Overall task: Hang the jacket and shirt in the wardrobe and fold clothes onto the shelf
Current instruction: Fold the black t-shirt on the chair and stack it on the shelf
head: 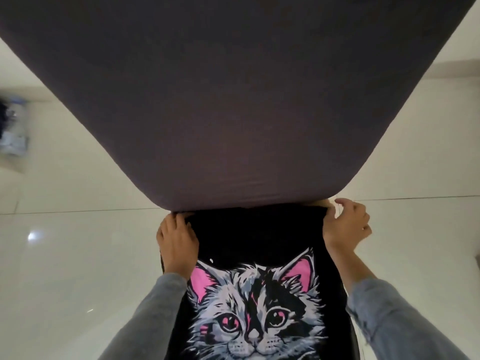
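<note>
A black T-shirt (pixel 259 302) with a grey and pink cat print lies in front of me, low in the head view. My left hand (pixel 176 237) pinches its far left corner, and my right hand (pixel 345 224) pinches the far right corner. From the line between my hands a wide sheet of dark grey-purple fabric (pixel 233 100) spreads up and fills the top of the view. I cannot tell whether it is part of the same shirt. Grey sleeves cover both my forearms.
Glossy white floor tiles (pixel 65 255) lie on both sides of the shirt. A blurred heap of blue and dark clothes (pixel 13 131) sits at the far left edge. The wardrobe and shelf are out of view.
</note>
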The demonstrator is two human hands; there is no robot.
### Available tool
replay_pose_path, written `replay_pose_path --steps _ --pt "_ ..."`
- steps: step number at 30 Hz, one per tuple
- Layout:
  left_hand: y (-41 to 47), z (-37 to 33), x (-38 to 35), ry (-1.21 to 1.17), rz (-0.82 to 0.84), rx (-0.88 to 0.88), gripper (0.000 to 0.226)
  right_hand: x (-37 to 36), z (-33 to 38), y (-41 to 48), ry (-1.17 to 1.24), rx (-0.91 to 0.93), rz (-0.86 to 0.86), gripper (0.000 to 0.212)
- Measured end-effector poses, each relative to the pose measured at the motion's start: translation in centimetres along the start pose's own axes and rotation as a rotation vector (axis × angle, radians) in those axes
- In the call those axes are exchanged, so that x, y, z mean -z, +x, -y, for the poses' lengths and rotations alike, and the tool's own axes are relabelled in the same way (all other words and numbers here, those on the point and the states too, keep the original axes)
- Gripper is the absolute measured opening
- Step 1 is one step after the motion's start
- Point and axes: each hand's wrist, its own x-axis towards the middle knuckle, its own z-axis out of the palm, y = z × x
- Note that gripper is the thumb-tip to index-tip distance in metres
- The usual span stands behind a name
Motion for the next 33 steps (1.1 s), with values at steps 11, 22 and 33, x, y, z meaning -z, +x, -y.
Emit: replay_pose_path --steps 11,22,33 --pt "-4.1 0.7 -3.5 0.173 0.329 -0.62 0.052 -2.9 -5.1 -11.9 -0.15 0.295 0.228 0.052" --pt "-0.8 2.4 -2.7 0.172 0.549 -0.913 0.062 -3.3 -4.4 -18.6 -0.183 -0.15 0.214 0.065" --pt "2.8 6.5 -1.5 0.169 0.534 -1.319 0.061 -9.8 -1.9 -39.1 0.005 -0.415 0.054 0.062"
